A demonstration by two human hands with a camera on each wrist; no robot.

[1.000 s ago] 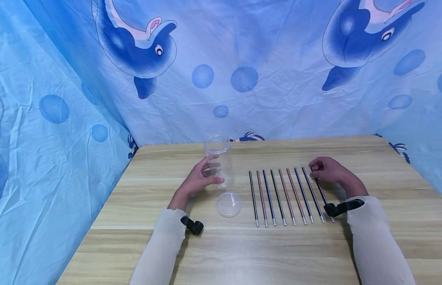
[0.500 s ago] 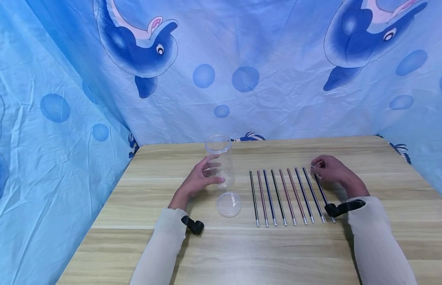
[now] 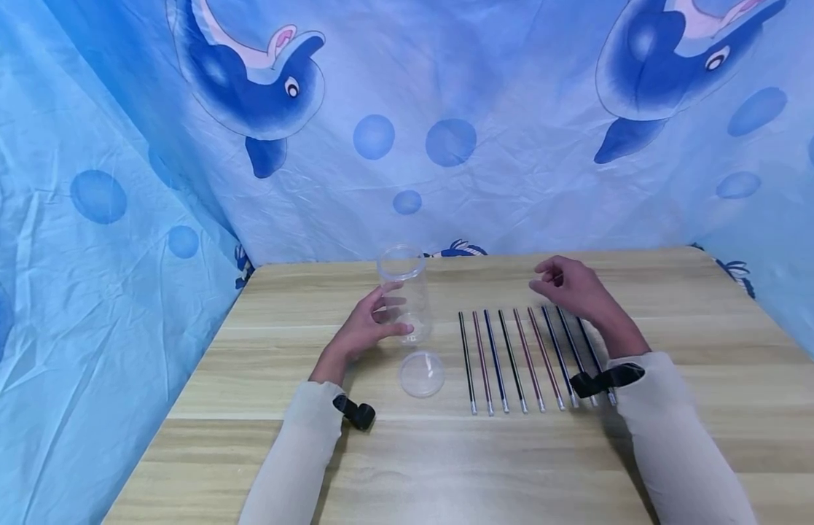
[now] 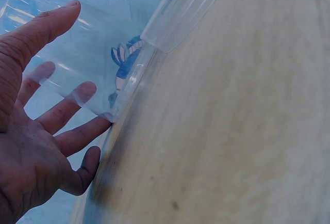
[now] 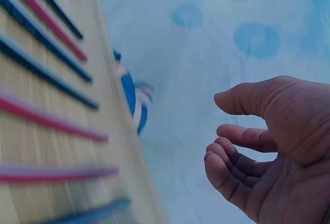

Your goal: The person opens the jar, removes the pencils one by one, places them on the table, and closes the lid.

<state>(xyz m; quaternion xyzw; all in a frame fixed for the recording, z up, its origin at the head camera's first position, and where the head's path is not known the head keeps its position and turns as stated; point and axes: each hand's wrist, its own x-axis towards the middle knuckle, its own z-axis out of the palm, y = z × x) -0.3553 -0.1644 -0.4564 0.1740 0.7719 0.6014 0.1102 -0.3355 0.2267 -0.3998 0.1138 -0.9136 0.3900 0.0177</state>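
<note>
A clear plastic jar stands upright, its top uncovered. My left hand holds it from the left; in the left wrist view the thumb lies on the near side and the fingers reach behind the clear wall. Just in front of the jar lies its round clear lid. To the right, several pencils are laid in a spaced row, silver ends towards me. Above the far ends of the rightmost ones hovers my right hand, fingers loosely bent, nothing between them in the right wrist view.
The wooden table ends at a back edge just behind the jar. A blue curtain with dolphins hangs behind it and along the left side. Black camera straps sit on both wrists.
My right hand has let go of the rightmost pencil's far end and moved up and left, away from it. That pencil still lies in the row. The left hand stays on the jar.
</note>
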